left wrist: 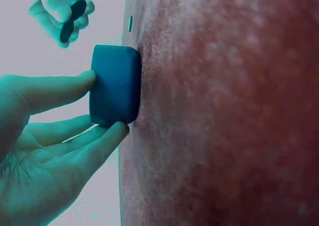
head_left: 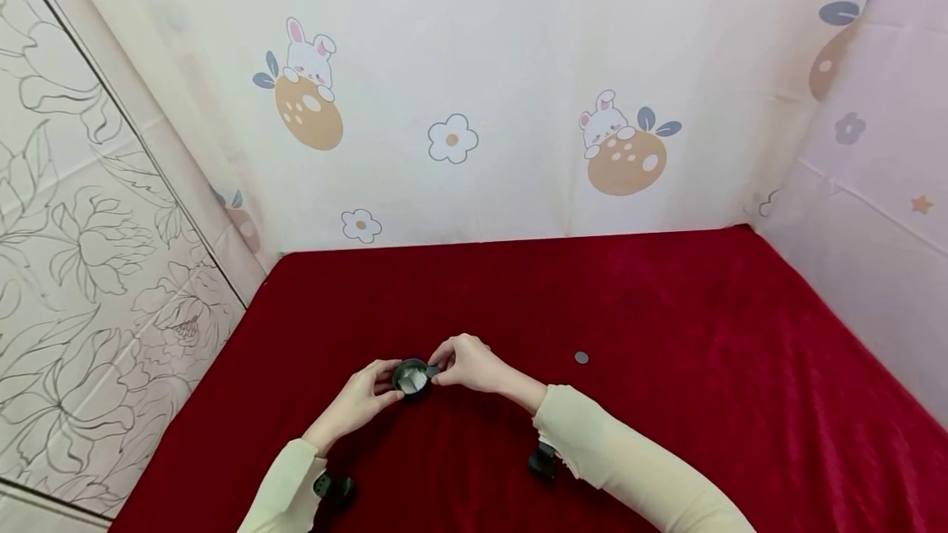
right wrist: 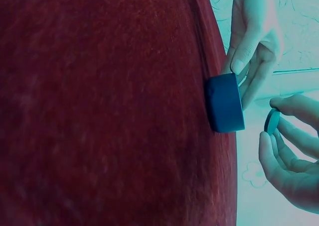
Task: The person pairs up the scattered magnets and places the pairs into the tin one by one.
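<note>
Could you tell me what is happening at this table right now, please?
A person in cream sleeves works over a red velvet cloth. The left hand grips a small round dark container by its sides, holding it on the cloth. The right hand pinches a small dark flat disc just beside the container's open top, not yet in it. Another small grey disc lies alone on the cloth further to the right.

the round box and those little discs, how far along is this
In hand: the left hand steadies the open round box on the red cloth, while the right hand pinches a small dark disc beside it. Left: one more disc lies apart on the cloth. What is already inside is unclear.
</note>
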`<state>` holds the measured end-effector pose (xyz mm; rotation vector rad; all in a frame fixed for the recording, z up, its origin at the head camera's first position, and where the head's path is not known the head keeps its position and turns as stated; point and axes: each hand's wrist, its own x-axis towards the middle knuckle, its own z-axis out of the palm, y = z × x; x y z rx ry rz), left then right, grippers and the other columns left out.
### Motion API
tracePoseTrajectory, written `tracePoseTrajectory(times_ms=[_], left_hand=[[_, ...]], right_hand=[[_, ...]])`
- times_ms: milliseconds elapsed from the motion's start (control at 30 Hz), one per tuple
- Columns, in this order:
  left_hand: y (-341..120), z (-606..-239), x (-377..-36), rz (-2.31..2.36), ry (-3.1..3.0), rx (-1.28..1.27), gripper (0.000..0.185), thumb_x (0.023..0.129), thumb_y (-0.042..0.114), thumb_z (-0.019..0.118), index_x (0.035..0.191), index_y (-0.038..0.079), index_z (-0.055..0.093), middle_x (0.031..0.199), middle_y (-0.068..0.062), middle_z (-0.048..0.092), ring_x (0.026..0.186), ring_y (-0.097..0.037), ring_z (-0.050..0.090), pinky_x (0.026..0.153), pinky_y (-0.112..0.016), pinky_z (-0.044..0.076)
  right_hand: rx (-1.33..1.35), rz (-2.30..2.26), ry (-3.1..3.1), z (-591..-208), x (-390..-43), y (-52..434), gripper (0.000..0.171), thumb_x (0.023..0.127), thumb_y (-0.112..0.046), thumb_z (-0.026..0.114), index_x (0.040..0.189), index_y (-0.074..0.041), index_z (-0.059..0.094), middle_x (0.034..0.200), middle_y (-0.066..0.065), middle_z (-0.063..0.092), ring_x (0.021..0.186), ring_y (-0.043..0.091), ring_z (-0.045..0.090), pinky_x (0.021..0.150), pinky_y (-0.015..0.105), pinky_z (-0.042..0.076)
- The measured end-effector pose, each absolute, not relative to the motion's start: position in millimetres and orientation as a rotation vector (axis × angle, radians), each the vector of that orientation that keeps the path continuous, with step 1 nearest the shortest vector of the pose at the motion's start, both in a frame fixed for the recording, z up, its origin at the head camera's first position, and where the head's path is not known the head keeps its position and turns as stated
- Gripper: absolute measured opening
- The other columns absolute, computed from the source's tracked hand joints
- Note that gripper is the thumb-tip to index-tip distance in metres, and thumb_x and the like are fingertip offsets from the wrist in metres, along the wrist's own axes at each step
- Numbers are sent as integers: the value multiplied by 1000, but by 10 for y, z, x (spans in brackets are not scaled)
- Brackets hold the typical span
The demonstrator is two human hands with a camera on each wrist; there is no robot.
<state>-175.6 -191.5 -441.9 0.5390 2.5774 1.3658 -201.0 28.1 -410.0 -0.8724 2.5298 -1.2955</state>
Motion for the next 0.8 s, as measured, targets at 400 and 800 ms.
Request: tracePoseTrajectory(times_ms=[400, 800], left_hand=[[-1926, -4409, -1780, 1383, 2564, 486, 46, 81, 5, 63, 121, -9, 45, 115, -24, 50, 102, -33, 54, 78, -32, 48], [-1925, -4412, -1783, 1399, 2547, 486, 46, 81, 6, 62, 122, -7, 45, 116, -23, 50, 102, -32, 55, 79, -32, 48]], right_hand=[[-805, -1424, 2471, -4169, -2038, 115, 15, 73, -4, 69, 88, 0, 68, 75, 3, 63, 66, 12, 55, 56, 18, 43], [-717, -1446, 2464, -4183, -2031, -47, 17, 75, -4, 69, 90, 1, 68, 80, 6, 65, 69, 11, 57, 57, 18, 45]])
